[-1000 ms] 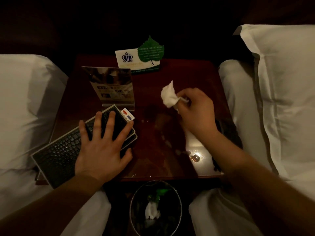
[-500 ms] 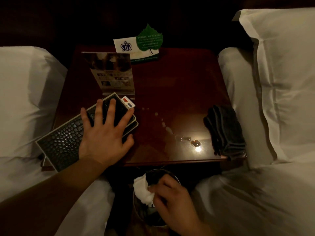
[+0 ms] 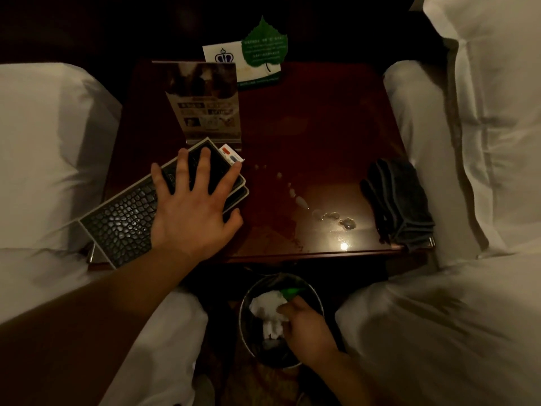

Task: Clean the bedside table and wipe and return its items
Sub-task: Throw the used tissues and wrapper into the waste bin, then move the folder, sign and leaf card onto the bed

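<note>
The dark red bedside table [image 3: 322, 127] stands between two beds, with wet drops [image 3: 333, 215] near its front edge. My left hand [image 3: 193, 206] lies flat, fingers spread, on a black crocodile-pattern tray [image 3: 123, 221] at the table's front left corner. My right hand [image 3: 304, 326] is down inside the waste bin [image 3: 248, 335] below the table, fingers on a crumpled white tissue [image 3: 266, 306]. A folded dark cloth [image 3: 398, 203] lies at the table's right edge. An upright sign stand [image 3: 205, 101], a crown card [image 3: 219, 57] and a green leaf card [image 3: 263, 45] stand at the back.
White bedding flanks the table: a bed [image 3: 44, 148] on the left, a bed and pillow [image 3: 483, 112] on the right. A small card with red and blue marks [image 3: 231, 153] sticks out by the tray. A green item [image 3: 289, 293] lies in the bin.
My right hand carried the white tissue from above the table down into the waste bin. The dark cloth came into view. My left hand stayed flat on the tray.
</note>
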### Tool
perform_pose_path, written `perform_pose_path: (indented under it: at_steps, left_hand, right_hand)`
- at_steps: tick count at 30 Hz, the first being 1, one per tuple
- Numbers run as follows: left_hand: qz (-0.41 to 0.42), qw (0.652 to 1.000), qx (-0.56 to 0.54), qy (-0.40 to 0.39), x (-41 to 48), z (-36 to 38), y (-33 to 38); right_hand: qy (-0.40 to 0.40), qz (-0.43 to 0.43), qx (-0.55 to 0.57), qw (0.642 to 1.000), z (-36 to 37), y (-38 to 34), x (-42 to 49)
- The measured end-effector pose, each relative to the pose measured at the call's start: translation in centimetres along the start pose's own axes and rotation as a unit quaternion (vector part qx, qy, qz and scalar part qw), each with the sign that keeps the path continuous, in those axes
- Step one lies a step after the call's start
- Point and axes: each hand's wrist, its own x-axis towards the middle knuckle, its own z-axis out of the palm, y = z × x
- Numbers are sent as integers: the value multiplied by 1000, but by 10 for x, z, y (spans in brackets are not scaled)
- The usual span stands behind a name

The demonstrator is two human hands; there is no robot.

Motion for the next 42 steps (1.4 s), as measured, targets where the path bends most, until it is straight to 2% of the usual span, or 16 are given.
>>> perform_pose_path:
  at_steps: [6,11,15,18,21,24,28,33,35,39,42]
  left_hand:
    - [0,999,-32,-39,1,-8,-3]
    - [-14,988,-129,-85,4,-27,-9]
    - [-59,973,-214,-69,-6,-38,-22]
    - [-99,977,-180,-53,-20,-38,-50]
    - [-159,964,-162,-138,-32,-39,-85]
    - [-197,930,-210,-230,-33,-42,-105]
    - [-206,914,-226,-266,-26,-46,-110]
    - [-234,862,-283,-349,-9,-42,-119]
    - [-246,850,-296,-360,-6,-40,-119]
    - [-245,851,-302,-353,-6,-37,-121]
    - [-231,836,-354,-349,-5,-36,-124]
  right_hand:
    - [163,-76,42,983,-60,-37,-31]
    - [240,-125,60,961,-115,-77,-53]
    - [280,-147,51,947,-152,-115,-49]
    - [313,-143,54,937,-179,-142,-31]
    - [333,-117,86,931,-201,-165,-9]
    - [337,-71,115,932,-219,-184,15]
    - [315,-19,193,929,-240,-198,47]
    - [313,-3,247,917,-264,-212,81]
    - [299,-20,261,918,-271,-217,93]
    - [269,-54,296,915,-272,-221,109]
    - [256,-66,324,909,-269,-221,113]
